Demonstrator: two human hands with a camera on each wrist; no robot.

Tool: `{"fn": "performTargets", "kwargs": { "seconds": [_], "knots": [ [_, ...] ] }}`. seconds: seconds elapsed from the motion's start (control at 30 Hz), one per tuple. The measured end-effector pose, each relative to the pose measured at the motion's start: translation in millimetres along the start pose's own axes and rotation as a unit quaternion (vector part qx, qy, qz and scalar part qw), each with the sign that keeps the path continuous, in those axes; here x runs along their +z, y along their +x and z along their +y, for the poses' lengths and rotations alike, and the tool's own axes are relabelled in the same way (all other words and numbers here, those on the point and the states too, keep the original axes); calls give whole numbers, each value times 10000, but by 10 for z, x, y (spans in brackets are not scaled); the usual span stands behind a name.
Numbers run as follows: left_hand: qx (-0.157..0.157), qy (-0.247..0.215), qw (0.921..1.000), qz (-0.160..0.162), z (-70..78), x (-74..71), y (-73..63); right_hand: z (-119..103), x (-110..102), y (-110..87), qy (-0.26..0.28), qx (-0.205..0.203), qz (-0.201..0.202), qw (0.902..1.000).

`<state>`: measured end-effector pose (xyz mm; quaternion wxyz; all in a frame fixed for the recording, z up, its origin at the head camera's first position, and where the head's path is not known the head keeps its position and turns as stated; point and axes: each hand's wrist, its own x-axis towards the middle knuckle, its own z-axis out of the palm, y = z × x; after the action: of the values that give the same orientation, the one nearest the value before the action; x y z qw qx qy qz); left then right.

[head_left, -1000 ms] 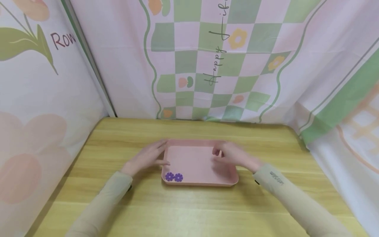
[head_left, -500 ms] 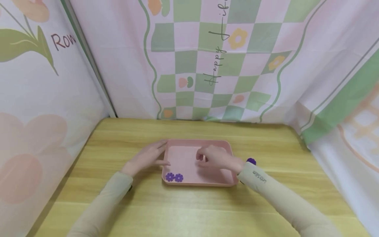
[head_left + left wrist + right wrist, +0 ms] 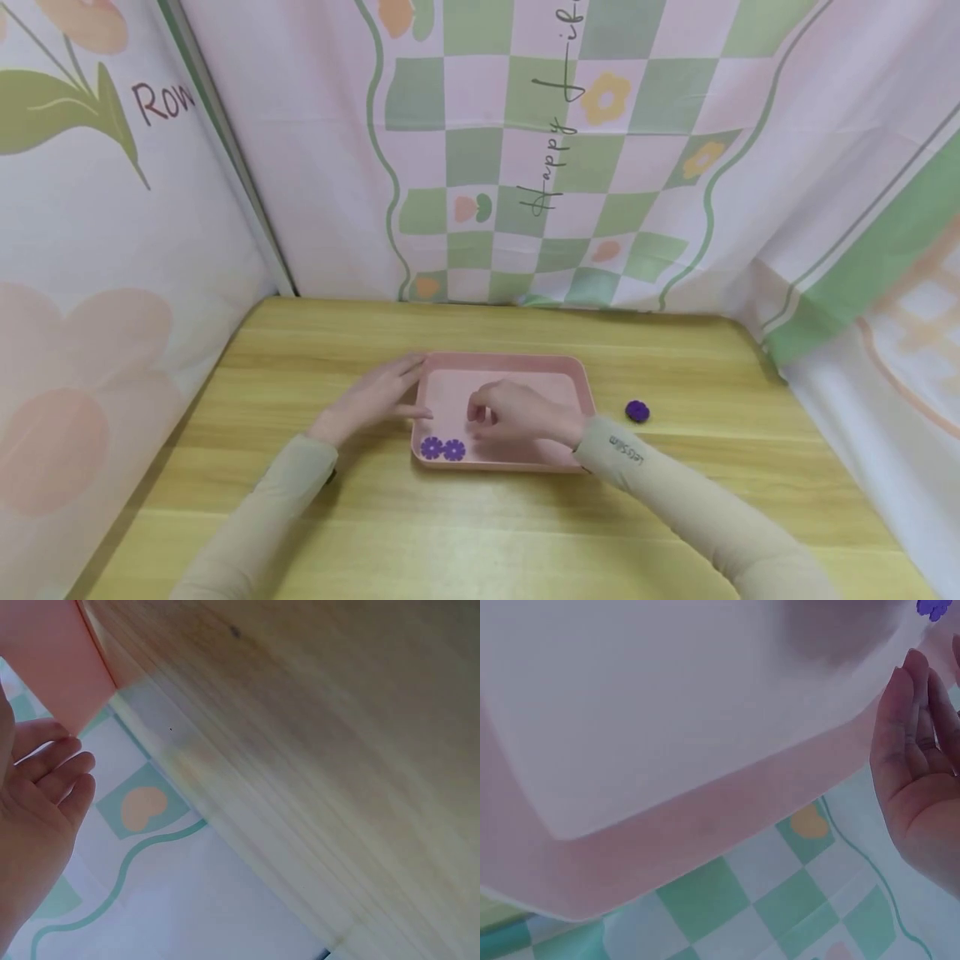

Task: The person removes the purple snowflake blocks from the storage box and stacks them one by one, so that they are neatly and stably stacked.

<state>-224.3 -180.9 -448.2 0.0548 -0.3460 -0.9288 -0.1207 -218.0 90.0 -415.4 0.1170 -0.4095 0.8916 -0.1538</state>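
Observation:
A shallow pink tray [image 3: 525, 362] lies on the wooden table. Two purple flower-shaped discs [image 3: 442, 449] sit side by side in its near left corner. My left hand [image 3: 371, 392] rests at the tray's left end, straight fingers by the far corner and thumb reaching over the rim; in the left wrist view its fingertips meet the tray corner. Over the middle of the tray hovers my right hand [image 3: 517, 410], fingers loosely bent. Its wrist view shows a gap between fingertips and thumb with nothing in it, and a purple disc [image 3: 934, 607] beyond them.
Right of the tray, a darker purple flower-shaped piece [image 3: 637, 411] lies on the table [image 3: 480, 533]. Patterned curtains [image 3: 555, 167] hang behind the table and along both sides.
My right hand has moved left across the tray, from its right end to the middle, uncovering the purple piece on the table. My left hand has stayed put.

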Motion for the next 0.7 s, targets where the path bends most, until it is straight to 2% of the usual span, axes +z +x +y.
{"fn": "performTargets", "kwargs": {
  "seconds": [0.33, 0.7],
  "knots": [
    [53, -28, 9999, 96, 13, -11, -4, -111, 147, 101, 148, -267, -94, 9995],
    [1, -106, 9999, 31, 20, -3, -4, -200, 216, 144, -270, 2, -329, 9991]
  ]
}}
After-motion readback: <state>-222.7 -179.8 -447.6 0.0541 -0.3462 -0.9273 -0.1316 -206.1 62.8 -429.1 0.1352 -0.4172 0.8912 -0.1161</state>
